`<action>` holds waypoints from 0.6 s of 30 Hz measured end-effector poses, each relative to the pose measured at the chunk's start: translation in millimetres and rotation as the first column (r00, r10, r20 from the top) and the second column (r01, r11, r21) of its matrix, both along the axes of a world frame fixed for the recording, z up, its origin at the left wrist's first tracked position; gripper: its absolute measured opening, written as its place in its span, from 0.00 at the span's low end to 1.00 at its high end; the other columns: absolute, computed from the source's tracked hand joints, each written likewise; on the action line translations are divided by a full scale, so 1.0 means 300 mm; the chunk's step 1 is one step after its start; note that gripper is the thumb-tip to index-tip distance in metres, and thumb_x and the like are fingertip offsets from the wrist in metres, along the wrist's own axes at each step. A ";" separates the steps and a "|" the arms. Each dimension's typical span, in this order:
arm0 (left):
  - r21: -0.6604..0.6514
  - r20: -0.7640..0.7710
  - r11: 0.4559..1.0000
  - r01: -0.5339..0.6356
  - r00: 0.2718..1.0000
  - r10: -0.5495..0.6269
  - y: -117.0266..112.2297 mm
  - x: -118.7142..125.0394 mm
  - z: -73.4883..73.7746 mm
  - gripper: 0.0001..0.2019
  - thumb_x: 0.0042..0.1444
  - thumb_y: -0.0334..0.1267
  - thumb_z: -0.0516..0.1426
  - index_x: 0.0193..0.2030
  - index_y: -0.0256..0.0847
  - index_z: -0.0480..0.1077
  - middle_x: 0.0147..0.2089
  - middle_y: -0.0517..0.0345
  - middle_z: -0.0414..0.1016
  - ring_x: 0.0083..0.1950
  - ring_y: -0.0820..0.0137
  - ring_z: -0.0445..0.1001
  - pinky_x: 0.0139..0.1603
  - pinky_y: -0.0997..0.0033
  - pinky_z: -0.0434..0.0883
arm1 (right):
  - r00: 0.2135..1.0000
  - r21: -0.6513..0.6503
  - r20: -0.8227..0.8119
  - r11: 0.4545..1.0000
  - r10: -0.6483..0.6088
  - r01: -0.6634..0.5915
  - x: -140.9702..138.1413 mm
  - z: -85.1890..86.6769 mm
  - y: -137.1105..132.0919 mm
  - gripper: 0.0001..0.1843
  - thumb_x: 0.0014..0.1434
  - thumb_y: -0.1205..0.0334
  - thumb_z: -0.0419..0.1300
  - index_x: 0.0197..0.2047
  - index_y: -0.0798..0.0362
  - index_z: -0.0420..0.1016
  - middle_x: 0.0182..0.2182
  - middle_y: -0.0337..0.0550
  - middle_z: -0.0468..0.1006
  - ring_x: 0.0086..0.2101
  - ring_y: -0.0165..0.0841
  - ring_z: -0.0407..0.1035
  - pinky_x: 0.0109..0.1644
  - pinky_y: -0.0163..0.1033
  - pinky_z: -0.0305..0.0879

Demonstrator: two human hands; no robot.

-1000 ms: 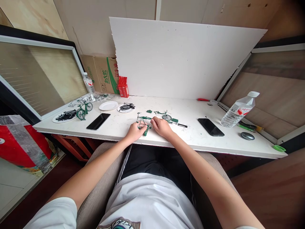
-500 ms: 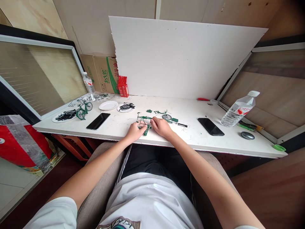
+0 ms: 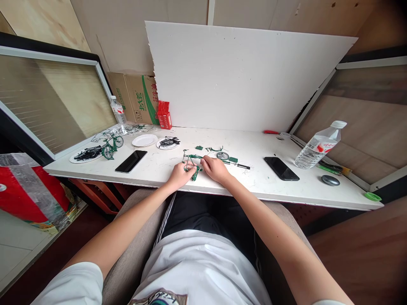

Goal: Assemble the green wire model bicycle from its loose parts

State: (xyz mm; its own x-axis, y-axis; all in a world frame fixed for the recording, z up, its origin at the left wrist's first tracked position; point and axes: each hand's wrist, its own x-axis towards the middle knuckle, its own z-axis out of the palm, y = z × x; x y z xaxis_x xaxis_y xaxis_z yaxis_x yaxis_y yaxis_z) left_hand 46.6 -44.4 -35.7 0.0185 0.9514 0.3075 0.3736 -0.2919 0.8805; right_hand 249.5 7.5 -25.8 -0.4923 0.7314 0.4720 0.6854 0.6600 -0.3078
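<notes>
A small green model bicycle frame (image 3: 191, 160) lies on the white table (image 3: 254, 186) near its front edge. My left hand (image 3: 179, 176) is closed on the frame's near left side. My right hand (image 3: 216, 169) pinches the frame's right end with fingers curled. Just beyond my right hand lie a small spoked wheel (image 3: 223, 156), loose green parts (image 3: 233, 160) and a thin dark tool (image 3: 243, 167).
A finished green model bicycle (image 3: 112, 146) and paper plates of parts (image 3: 167, 142) sit at the left, with a black phone (image 3: 131, 161). Another phone (image 3: 281, 168), a water bottle (image 3: 318, 146) and a dark oval object (image 3: 330, 181) are at the right. A white board (image 3: 248, 76) stands behind.
Almost nothing differs; my hands stay on the green frame with only a slight shift of the fingers.
</notes>
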 end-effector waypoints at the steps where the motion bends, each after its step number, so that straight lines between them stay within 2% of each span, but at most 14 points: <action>1: 0.002 -0.002 1.000 -0.001 1.000 0.001 0.000 0.000 0.000 0.10 0.59 0.42 0.62 0.42 0.38 0.79 0.35 0.52 0.84 0.38 0.61 0.82 0.44 0.66 0.74 | 1.000 -0.004 0.003 1.000 -0.002 0.002 0.000 0.001 -0.001 0.17 0.77 0.55 0.47 0.41 0.50 0.73 0.30 0.44 0.81 0.28 0.36 0.70 0.35 0.38 0.53; 18: -0.003 0.008 1.000 0.001 1.000 -0.001 0.002 0.001 -0.005 0.11 0.58 0.42 0.62 0.43 0.38 0.79 0.36 0.51 0.85 0.39 0.61 0.83 0.43 0.66 0.75 | 1.000 0.001 0.022 1.000 0.007 -0.007 0.002 -0.001 0.002 0.18 0.78 0.55 0.46 0.41 0.51 0.73 0.30 0.44 0.80 0.28 0.36 0.69 0.35 0.38 0.51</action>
